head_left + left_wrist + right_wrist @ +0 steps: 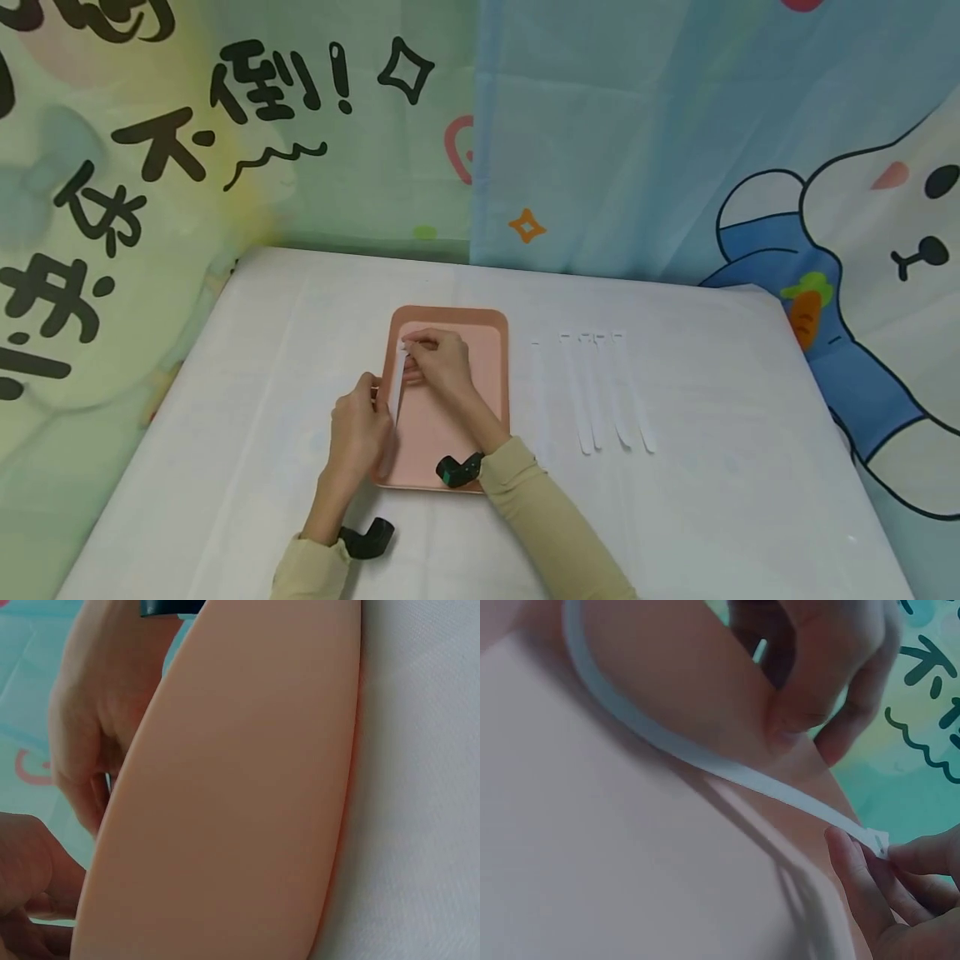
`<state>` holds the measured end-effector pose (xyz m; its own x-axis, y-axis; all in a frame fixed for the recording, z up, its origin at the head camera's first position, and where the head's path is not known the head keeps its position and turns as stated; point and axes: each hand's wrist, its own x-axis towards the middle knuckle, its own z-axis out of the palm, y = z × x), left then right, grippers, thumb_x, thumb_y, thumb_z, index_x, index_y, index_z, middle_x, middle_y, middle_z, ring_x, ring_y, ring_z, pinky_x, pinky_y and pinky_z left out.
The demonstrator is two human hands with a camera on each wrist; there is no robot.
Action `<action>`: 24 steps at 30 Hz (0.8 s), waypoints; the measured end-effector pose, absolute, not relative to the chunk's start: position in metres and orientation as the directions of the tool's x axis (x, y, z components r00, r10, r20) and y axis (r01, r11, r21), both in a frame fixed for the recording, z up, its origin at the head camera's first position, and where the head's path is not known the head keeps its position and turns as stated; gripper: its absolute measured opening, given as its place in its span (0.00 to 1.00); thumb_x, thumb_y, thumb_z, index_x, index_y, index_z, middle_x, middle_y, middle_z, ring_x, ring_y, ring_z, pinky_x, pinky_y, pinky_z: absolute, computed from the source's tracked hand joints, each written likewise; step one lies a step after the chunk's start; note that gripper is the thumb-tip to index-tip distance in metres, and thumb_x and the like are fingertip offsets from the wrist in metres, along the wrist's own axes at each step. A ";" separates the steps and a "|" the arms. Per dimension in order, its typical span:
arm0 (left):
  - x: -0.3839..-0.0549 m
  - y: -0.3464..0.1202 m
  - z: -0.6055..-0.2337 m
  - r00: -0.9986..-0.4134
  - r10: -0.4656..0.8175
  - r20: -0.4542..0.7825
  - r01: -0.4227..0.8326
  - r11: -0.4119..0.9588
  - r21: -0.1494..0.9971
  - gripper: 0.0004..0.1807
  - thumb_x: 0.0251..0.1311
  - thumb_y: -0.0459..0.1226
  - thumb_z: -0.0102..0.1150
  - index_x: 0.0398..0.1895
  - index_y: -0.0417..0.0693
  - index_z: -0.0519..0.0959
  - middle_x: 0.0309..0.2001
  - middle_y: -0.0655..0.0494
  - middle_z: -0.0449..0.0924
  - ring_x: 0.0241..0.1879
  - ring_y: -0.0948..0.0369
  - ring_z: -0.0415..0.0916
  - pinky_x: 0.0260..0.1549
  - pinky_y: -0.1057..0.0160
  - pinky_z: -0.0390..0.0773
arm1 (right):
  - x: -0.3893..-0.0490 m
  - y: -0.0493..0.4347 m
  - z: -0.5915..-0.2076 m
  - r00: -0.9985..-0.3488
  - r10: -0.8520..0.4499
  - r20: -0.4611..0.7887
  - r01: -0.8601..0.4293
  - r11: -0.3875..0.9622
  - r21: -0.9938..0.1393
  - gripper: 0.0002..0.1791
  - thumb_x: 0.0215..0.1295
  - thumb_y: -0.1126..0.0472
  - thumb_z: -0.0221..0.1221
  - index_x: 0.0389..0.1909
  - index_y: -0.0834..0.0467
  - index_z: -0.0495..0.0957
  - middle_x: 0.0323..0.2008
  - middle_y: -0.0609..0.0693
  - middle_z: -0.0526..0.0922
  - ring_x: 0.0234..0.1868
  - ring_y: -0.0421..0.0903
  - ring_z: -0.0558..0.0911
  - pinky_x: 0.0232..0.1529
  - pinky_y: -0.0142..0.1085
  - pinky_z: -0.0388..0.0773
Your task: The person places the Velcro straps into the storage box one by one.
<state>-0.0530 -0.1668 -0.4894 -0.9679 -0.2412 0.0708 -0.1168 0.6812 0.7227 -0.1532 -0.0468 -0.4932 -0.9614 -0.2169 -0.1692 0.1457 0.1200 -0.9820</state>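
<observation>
A pink tray [450, 314] lies on the white table. My right hand [442, 367], over its far left part, pinches the small boxy end of a white cable tie [399, 387] between thumb and fingers. In the right wrist view the cable tie [697, 757] bends in a long curve along the tray's side wall. My left hand [360, 425] grips the tray's left rim, thumb on the inner side. In the left wrist view the tray's outer wall [225, 787] hides much of both hands.
Several more white cable ties [577, 396] lie roughly side by side on the table [720, 483], right of the tray. Printed cloths [600, 125] hang behind and left of the table. A black wrist camera [459, 471] sits over the tray's near edge.
</observation>
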 end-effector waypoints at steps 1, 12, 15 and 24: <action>-0.053 -0.167 -0.489 -0.968 -0.241 0.072 -0.115 0.682 0.723 0.11 0.65 0.24 0.53 0.49 0.30 0.79 0.37 0.36 0.87 0.33 0.46 0.87 0.30 0.48 0.83 | -0.153 -0.048 -0.494 -0.961 -0.216 -0.174 0.152 0.117 -0.981 0.10 0.71 0.65 0.61 0.47 0.66 0.86 0.32 0.67 0.88 0.30 0.63 0.89 0.31 0.46 0.87; -0.051 -0.164 -0.487 -0.970 -0.235 0.066 -0.117 0.685 0.719 0.10 0.66 0.25 0.55 0.49 0.31 0.79 0.36 0.36 0.87 0.33 0.46 0.86 0.30 0.47 0.82 | -0.148 -0.051 -0.498 -0.947 -0.240 -0.215 0.175 0.179 -0.968 0.10 0.71 0.67 0.61 0.47 0.65 0.86 0.37 0.63 0.89 0.33 0.59 0.90 0.31 0.42 0.87; -0.049 -0.162 -0.489 -0.969 -0.237 0.063 -0.123 0.691 0.712 0.10 0.66 0.26 0.56 0.49 0.32 0.79 0.36 0.37 0.87 0.32 0.46 0.86 0.29 0.47 0.82 | -0.145 -0.050 -0.499 -0.940 -0.268 -0.211 0.155 0.215 -0.964 0.11 0.70 0.70 0.60 0.49 0.66 0.85 0.39 0.63 0.90 0.34 0.58 0.90 0.32 0.39 0.87; -0.048 -0.162 -0.488 -0.965 -0.246 0.086 -0.116 0.702 0.702 0.12 0.62 0.24 0.54 0.49 0.31 0.79 0.36 0.35 0.87 0.32 0.44 0.85 0.31 0.45 0.81 | -0.145 -0.041 -0.494 -0.933 -0.329 -0.146 0.025 0.345 -0.938 0.22 0.68 0.70 0.60 0.63 0.63 0.79 0.55 0.59 0.87 0.52 0.53 0.88 0.49 0.38 0.84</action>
